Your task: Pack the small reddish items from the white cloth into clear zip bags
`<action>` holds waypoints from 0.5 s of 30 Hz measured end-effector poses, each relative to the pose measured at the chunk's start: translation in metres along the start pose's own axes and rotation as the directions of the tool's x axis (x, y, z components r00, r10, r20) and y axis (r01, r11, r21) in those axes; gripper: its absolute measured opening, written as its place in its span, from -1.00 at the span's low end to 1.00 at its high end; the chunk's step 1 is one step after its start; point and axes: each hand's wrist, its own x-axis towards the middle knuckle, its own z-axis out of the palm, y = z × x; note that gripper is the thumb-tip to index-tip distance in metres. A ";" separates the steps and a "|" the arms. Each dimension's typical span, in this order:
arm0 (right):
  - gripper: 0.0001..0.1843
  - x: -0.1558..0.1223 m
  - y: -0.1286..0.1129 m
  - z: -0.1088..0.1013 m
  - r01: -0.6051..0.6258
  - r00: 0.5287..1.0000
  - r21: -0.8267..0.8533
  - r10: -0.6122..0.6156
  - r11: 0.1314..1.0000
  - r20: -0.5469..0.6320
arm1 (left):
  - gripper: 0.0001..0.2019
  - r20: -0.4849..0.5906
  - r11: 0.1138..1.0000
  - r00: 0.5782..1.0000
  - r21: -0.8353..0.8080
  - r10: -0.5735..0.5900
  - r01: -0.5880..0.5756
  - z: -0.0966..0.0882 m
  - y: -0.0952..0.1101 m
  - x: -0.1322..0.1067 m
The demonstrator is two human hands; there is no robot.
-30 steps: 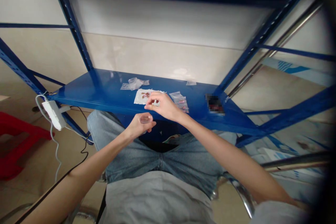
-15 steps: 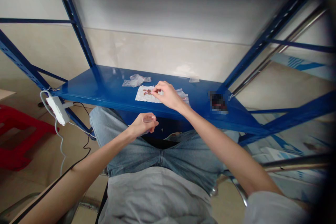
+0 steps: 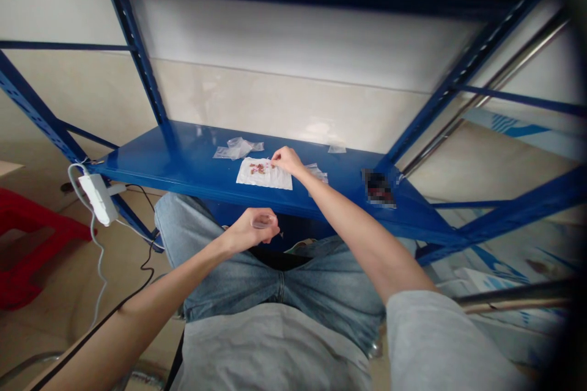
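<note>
My left hand (image 3: 257, 231) is curled round a small clear plastic cup (image 3: 263, 220), held over my lap in front of the shelf edge. What the cup contains is too small to tell. On the blue shelf lies a white paper sheet (image 3: 268, 180) with several small pinkish-brown pieces (image 3: 259, 168) gathered near its back edge. My right hand (image 3: 285, 160) is at the sheet's back right corner, fingertips pinched together and pointing down at the pieces. Whether something is between those fingertips cannot be made out.
Clear plastic bags (image 3: 239, 148) lie behind the sheet, another bag (image 3: 317, 174) right of it, and a small one (image 3: 337, 148) near the wall. A pixelated dark object (image 3: 379, 188) sits at the right. A white power strip (image 3: 98, 198) hangs by the left post; a red stool (image 3: 36, 247) stands beyond.
My right hand has moved back and down onto the sheet's far right corner, uncovering more of the sheet. My left hand still holds the cup. The camera view has tilted slightly upward.
</note>
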 end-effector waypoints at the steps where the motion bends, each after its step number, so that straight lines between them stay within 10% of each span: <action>1: -0.90 0.000 -0.001 0.002 -0.012 1.000 -0.009 0.012 1.000 0.001 | -0.73 -0.009 1.000 1.000 -0.008 0.004 -0.005 -0.001 0.001 0.000; 10: -0.89 0.001 -0.021 -0.007 -0.047 0.997 -0.003 0.047 0.999 -0.066 | -0.75 -0.052 0.996 0.999 -0.083 0.007 -0.011 -0.004 0.002 0.001; 15: -0.84 -0.017 -0.060 -0.041 0.185 0.983 0.287 -0.176 0.940 -0.056 | -0.71 -0.087 0.978 0.996 -0.207 0.021 -0.039 -0.008 0.000 0.002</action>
